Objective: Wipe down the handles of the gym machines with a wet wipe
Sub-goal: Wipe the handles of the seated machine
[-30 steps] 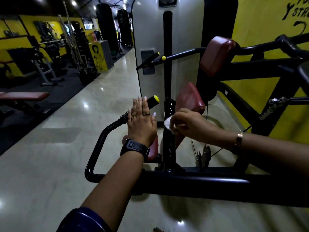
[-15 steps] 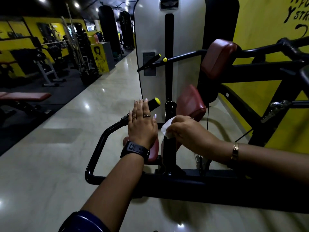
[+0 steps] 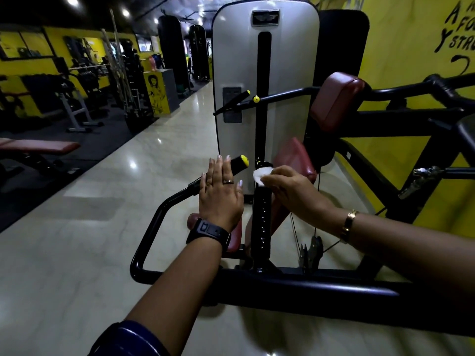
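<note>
right grip (image 3: 290, 192): fingers curled, the fingertips pinching the wet wipe.
wet wipe (image 3: 261, 173): a small white wad that sticks out past the fingertips of the right grip, on their left side. It is pressed against the top of the upright post.
upright post (image 3: 262, 214): black, with a row of holes down its face. It rises from the base bar (image 3: 308, 291), and the right grip sits against its right side near the top.
left grip (image 3: 221, 194): fingers straight and close together, laid flat on the handle and clasping nothing. It is just left of the wet wipe and apart from it.
handle (image 3: 239, 164): a black tube with a yellow end cap that pokes out beyond the left fingertips and slants toward the upright post.
wrists: a black watch (image 3: 208, 233) on the left, a gold bracelet (image 3: 347, 226) on the right.
pads: one maroon pad (image 3: 295, 158) behind the upright post, and a second pad (image 3: 336, 98) higher, to the right.
beyond: a grey weight-stack cover (image 3: 239, 60), a yellow wall (image 3: 398, 47), a glossy pale floor (image 3: 102, 227).
</note>
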